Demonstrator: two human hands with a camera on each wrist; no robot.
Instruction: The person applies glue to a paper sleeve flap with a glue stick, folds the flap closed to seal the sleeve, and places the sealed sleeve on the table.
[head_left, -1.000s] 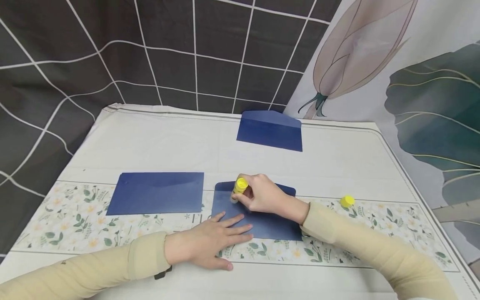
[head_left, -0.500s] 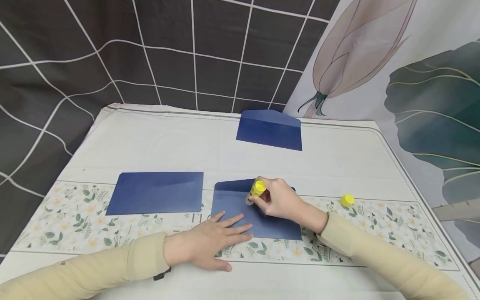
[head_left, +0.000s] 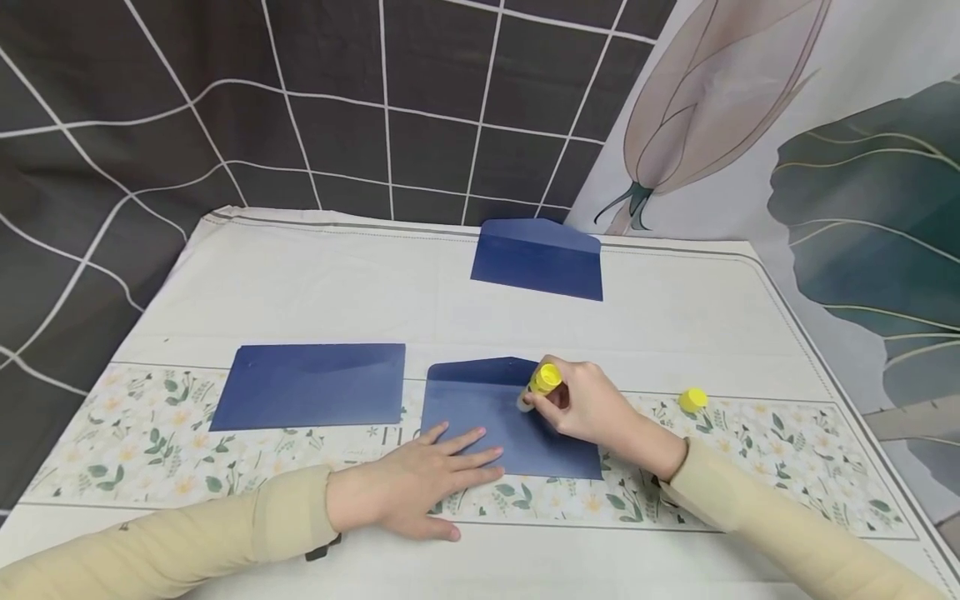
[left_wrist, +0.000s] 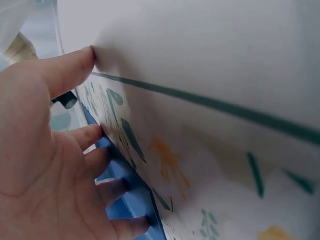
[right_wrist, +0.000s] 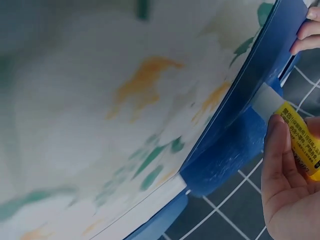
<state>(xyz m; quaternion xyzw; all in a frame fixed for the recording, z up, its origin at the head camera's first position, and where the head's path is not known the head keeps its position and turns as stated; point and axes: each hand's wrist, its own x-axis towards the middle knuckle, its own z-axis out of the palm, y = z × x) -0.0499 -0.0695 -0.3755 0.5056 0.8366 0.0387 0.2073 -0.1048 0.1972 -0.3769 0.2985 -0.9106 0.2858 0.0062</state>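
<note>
A dark blue envelope (head_left: 480, 400) lies in front of the person, its flap spread away toward the back. The right hand (head_left: 596, 406) grips a yellow glue stick (head_left: 547, 378), tilted, its pale end down at the envelope near the flap fold. In the right wrist view the glue stick (right_wrist: 299, 135) shows printed lettering and a white end against the blue paper. The left hand (head_left: 420, 483) lies flat with fingers spread, fingertips resting on the envelope's lower left part. In the left wrist view, the left hand's fingers (left_wrist: 112, 190) reach over the blue edge.
A yellow cap (head_left: 693, 400) sits on the floral cloth to the right. Another blue envelope (head_left: 311, 385) lies on the left, and a third envelope (head_left: 537, 265) with its flap up is at the table's back edge. A dark checked curtain (head_left: 330, 108) hangs behind.
The right hand has slid rightward along the envelope's fold with the glue stick. The left hand has stayed in place on the envelope.
</note>
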